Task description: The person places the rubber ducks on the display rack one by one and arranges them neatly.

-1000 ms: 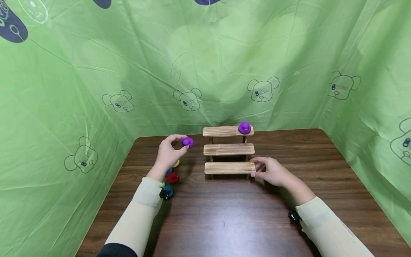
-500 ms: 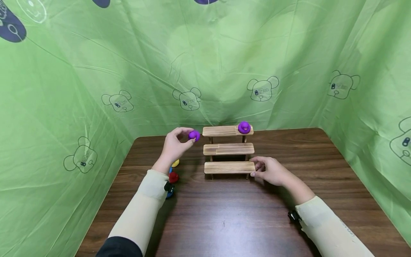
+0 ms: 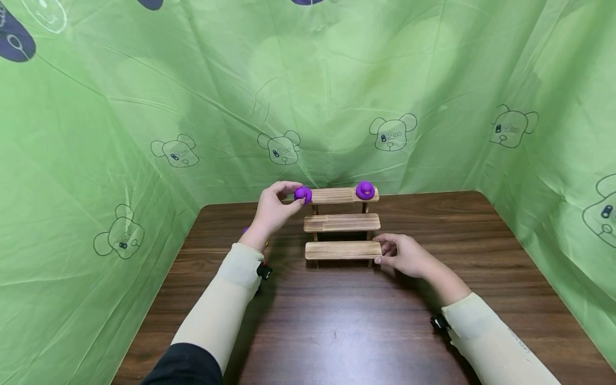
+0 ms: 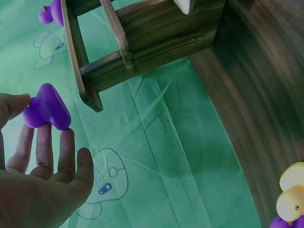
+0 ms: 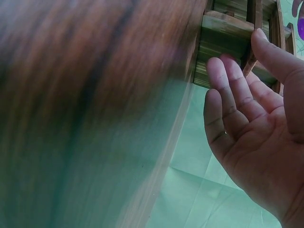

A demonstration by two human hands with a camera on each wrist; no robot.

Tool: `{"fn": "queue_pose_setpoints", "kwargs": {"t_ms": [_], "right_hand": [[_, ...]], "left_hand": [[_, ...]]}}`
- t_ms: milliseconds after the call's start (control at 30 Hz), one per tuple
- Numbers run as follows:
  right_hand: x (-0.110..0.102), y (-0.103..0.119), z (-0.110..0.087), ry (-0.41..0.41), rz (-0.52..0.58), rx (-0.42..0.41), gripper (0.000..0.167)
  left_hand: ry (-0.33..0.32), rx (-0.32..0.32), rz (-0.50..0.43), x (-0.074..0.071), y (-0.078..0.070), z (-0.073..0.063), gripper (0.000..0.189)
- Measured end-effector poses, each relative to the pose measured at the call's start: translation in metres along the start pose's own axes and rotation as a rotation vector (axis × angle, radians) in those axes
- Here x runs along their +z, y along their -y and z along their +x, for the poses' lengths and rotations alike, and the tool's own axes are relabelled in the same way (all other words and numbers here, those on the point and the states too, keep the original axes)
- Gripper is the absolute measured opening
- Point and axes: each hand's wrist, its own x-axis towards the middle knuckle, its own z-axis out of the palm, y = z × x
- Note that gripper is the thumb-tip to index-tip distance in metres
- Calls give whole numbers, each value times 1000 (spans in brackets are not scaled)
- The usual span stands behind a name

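Note:
Between thumb and fingers my left hand (image 3: 273, 211) pinches a purple rubber duck (image 3: 303, 194), held at the left end of the top shelf of a three-step wooden display stand (image 3: 343, 249). In the left wrist view the duck (image 4: 46, 107) sits on the fingertips, a small gap from the stand's edge. Another purple rubber duck (image 3: 365, 190) rests on the right end of the top shelf. My right hand (image 3: 408, 258) holds the right end of the lowest shelf, thumb on one side and fingers on the other.
A yellow rubber duck (image 4: 290, 204) and a purple one beside it stand on the dark wooden table (image 3: 332, 326), left of the stand. My left forearm mostly hides that group in the head view. A green cloth (image 3: 337, 107) with bear drawings hangs behind and at both sides.
My left hand has carried the purple duck right and up, from over the table to the top shelf's left end. My right hand stays at the lowest shelf.

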Motion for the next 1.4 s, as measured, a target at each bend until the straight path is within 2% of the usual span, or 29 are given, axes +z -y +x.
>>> {"fn": "queue_pose_setpoints", "kwargs": {"t_ms": [433, 633, 1000, 1400], "right_hand": [[0, 2, -1, -4, 8, 14, 51], [0, 2, -1, -3, 8, 21, 52], [0, 2, 0, 1, 12, 20, 51], [-1, 3, -1, -5, 13, 13, 52]], "left_hand": [[43, 7, 23, 20, -8, 13, 36], [66, -20, -20, 28, -13, 16, 38], [96, -9, -58, 47, -20, 24, 36], [127, -9, 19, 62, -21, 30, 38]]}}
